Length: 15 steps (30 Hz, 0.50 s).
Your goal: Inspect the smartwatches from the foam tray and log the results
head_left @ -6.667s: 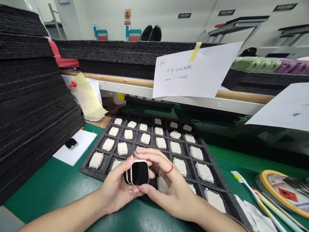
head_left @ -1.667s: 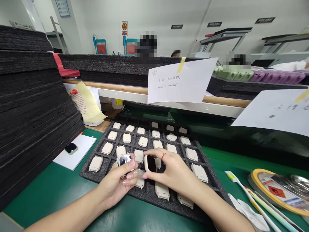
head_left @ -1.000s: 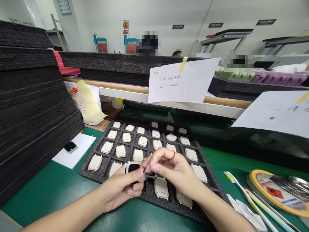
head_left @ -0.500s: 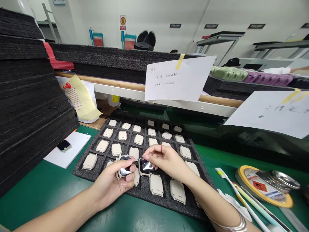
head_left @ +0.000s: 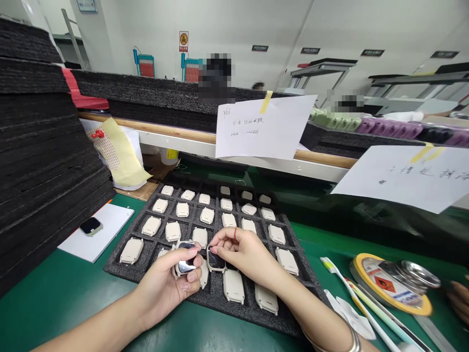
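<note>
In the head view, my left hand [head_left: 172,278] is closed on a cream smartwatch case [head_left: 185,259] whose glossy screen faces up, the thumb lying over its side. My right hand [head_left: 242,252] pinches the upper edge of a second watch case [head_left: 216,260] with a dark screen, close beside the first one. Both are over a black foam tray [head_left: 256,313], where several cream watch cases [head_left: 233,286] lie back side up in separate compartments. My right forearm and hand hide some compartments.
Toothbrushes [head_left: 361,298] and a yellow-rimmed round container [head_left: 392,283] are at the right, with another person's hand [head_left: 459,298] at the edge. A green watch [head_left: 91,226] rests on white paper [head_left: 106,234]. Black foam sheets [head_left: 51,146] are stacked at the left, below a shelf [head_left: 176,138].
The view has shifted a little, and another person's hand shows at the right edge. The watch case in my right hand is turned slightly, its screen now darker with less glare. Both hands keep their hold.
</note>
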Motion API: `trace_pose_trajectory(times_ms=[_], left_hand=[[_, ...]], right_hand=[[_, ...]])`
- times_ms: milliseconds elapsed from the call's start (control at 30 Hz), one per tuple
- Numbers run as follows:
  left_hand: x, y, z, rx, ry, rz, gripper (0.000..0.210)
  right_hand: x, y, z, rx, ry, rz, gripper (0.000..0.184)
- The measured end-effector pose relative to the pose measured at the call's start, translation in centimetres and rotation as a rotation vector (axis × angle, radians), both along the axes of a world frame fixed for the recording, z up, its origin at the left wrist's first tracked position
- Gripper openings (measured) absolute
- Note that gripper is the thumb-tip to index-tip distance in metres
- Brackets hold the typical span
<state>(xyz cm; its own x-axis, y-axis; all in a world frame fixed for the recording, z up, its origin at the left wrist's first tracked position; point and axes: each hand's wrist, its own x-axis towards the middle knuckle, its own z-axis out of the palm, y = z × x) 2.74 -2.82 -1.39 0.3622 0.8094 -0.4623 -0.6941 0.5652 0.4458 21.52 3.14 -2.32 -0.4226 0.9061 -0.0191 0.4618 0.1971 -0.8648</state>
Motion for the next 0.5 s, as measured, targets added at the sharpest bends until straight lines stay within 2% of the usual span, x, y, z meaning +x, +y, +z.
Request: trace_pose_trajectory(times_ms=[67, 167, 267, 333, 433, 500], left_hand=[[0.0, 0.0, 0.0, 0.0, 0.007, 0.003, 0.007], [0.1, 0.1, 0.0, -0.005, 0.014, 0.007, 0.007], [0.2, 0.2, 0.0, 0.0, 0.012, 0.011, 0.008], [0.2, 0.2, 0.0, 0.013, 0.001, 0.011, 0.007], [0.2, 0.1, -0.1, 0.031, -0.005, 0.012, 0.005], [0.1, 0.1, -0.2, 0.062, 0.005, 0.016, 0.009]], right_hand=[[0.0, -0.2, 0.4, 0.06, -0.042, -0.023, 0.01], [-0.1, -0.8, 0.8, 0.198, -0.155, -0.056, 0.026], [-0.3, -1.4, 1.0, 0.301, -0.302, 0.011, 0.028], [-0.6, -1.7, 0.9, 0.294, -0.357, 0.071, 0.029], [-0.8, -1.8, 0.8, 0.265, -0.416, 0.107, 0.051], [-0.8, -1.8, 0.9, 0.259, -0.435, 0.104, 0.054]])
